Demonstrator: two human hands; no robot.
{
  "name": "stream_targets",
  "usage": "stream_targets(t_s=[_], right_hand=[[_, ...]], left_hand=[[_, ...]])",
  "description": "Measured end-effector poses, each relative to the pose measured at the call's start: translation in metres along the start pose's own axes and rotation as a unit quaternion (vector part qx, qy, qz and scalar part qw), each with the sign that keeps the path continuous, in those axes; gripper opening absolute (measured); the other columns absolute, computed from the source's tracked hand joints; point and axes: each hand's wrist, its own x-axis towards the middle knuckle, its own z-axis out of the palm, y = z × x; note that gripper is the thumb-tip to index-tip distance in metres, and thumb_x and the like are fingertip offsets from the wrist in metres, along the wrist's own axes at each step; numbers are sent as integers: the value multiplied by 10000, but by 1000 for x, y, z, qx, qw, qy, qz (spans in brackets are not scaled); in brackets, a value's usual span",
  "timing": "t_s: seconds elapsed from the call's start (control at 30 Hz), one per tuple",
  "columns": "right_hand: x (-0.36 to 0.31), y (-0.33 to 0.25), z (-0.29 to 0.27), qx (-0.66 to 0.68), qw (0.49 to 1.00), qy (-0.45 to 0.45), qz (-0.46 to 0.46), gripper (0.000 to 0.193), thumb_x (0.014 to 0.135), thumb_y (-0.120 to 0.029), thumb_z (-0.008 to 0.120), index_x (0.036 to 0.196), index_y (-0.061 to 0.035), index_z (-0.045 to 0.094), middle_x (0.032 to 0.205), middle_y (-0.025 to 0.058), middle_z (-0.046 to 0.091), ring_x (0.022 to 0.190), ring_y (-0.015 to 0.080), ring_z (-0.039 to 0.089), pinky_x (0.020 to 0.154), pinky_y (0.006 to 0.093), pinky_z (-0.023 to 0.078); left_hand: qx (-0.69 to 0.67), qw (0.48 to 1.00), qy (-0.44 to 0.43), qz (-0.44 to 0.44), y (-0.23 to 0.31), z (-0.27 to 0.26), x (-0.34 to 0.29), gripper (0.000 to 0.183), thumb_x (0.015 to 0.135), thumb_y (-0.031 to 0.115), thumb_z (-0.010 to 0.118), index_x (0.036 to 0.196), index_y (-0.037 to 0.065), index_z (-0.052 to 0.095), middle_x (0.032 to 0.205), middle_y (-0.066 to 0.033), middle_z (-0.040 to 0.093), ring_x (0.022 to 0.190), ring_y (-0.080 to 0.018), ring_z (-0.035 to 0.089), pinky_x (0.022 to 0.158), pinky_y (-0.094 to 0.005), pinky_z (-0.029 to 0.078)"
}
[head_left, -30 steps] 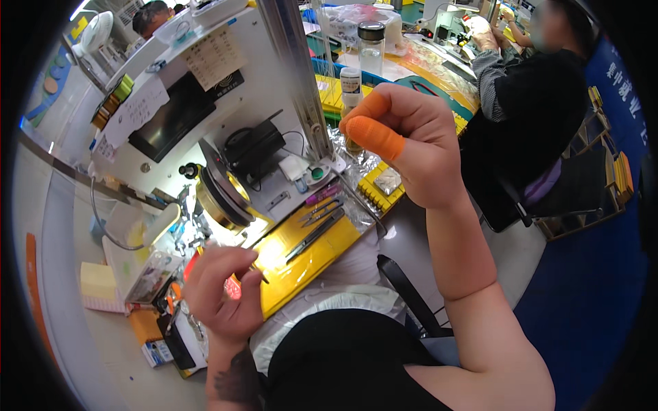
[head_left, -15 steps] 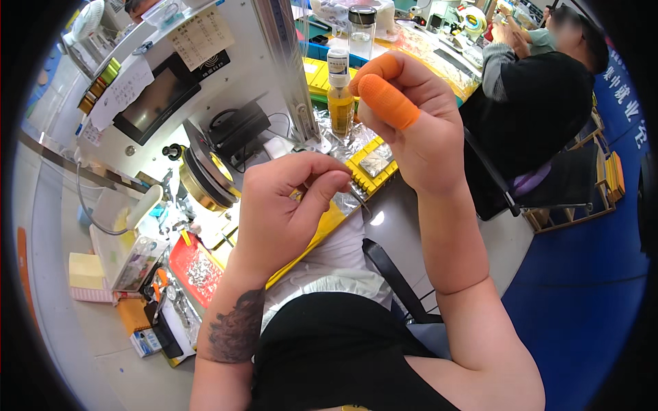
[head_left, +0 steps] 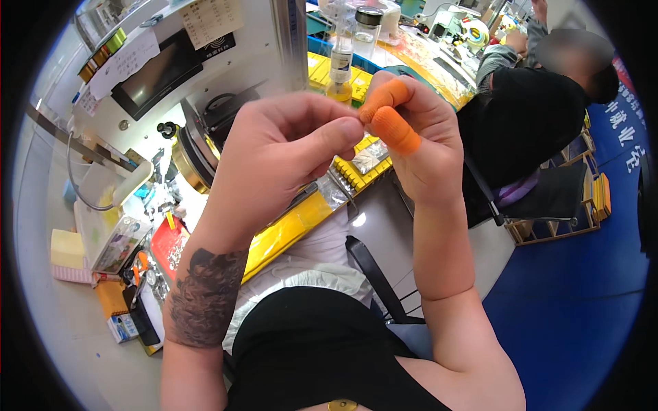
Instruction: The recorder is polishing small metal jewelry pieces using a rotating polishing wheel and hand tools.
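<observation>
My left hand is raised over the bench, thumb and index finger pinched together. Its fingertips meet those of my right hand, whose thumb and index finger wear orange finger cots and are also pinched. Whatever lies between the fingertips is too small or too hidden to make out. Just behind the hands stands a spray bottle with yellow liquid, its lower part partly covered. Below them, a yellow ridged tray holds a small clear packet.
A machine with a dark screen and a round brass-coloured part stands at left. A red tray of small pieces lies nearer. A lidded glass jar is at the back. Another person in black sits at the right.
My left hand has moved up and right until its fingertips meet my right hand's. The right hand has lowered slightly. The whole view has shifted a little.
</observation>
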Motion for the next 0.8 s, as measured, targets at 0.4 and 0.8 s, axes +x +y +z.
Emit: stream_targets(t_s=[0.4,0.8], right_hand=[[-15,-2,-14,68,997,-38,4,196,940,-161,716,940,8,618,887,41,566,810,133,494,756,265,392],[-34,-12,-20,30,999,1,-15,154,940,-133,700,934,4,630,905,42,557,846,131,494,790,268,380]], left_hand=[[-43,997,59,-17,-29,-10,-1,170,1031,232,636,1019,64,613,824,57,563,705,-19,482,651,-165,393],[484,831,158,225,-9,-12,-22,207,914,-24,635,1107,-6,705,1029,-101,715,799,-108,661,676,-247,519]])
